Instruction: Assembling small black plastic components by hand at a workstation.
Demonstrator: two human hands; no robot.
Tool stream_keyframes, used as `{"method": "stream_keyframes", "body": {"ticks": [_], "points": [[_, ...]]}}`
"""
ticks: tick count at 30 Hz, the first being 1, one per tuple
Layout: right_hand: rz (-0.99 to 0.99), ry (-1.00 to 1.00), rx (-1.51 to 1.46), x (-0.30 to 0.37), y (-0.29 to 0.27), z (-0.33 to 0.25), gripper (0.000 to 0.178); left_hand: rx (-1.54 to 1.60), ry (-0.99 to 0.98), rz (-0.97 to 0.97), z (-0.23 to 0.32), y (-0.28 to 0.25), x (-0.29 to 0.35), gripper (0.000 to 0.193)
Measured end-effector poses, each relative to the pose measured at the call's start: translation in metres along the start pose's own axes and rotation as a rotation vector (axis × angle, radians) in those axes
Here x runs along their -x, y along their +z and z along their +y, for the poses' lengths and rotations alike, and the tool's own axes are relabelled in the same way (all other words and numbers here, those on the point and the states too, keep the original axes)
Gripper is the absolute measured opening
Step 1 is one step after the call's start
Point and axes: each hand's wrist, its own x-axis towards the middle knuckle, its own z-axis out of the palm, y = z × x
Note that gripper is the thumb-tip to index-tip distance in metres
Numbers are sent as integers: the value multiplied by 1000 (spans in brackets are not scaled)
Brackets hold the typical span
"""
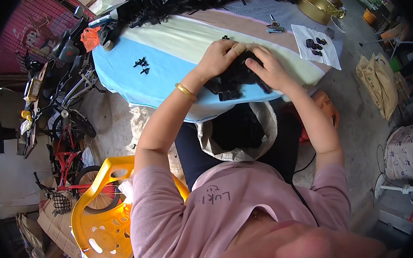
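Both my hands are cupped over a heap of small black plastic-looking pieces [241, 75] at the table's near edge. My left hand [220, 57], with a gold bangle at the wrist, lies over the heap's far left side, its fingers reaching toward the other hand. On the right side, my right hand [270, 68] has its thumb apart and its fingers laid across the pieces. Both look open, though some fingertips are hidden. Between my knees, below the edge, a pale sack [270, 129] gapes with a dark inside.
A large black pile [182, 2] covers the table's far side. A few black pieces [142, 65] lie left; others rest on a white sheet [308, 36] at right, near a metal tool [274, 26] and a brass pot [315, 6]. A yellow chair [90, 218] stands at my left.
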Motion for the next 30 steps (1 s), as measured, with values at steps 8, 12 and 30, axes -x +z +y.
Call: {"method": "stream_keyframes", "body": {"ticks": [8, 12, 30], "points": [[-12, -57, -49, 46, -1, -52, 45, -75, 124, 235, 44, 25, 76, 27], [-51, -119, -32, 72, 3, -62, 56, -72, 306, 228, 45, 34, 102, 38], [193, -55, 477, -44, -59, 53, 20, -755, 161, 0, -4, 24, 20, 65]]}}
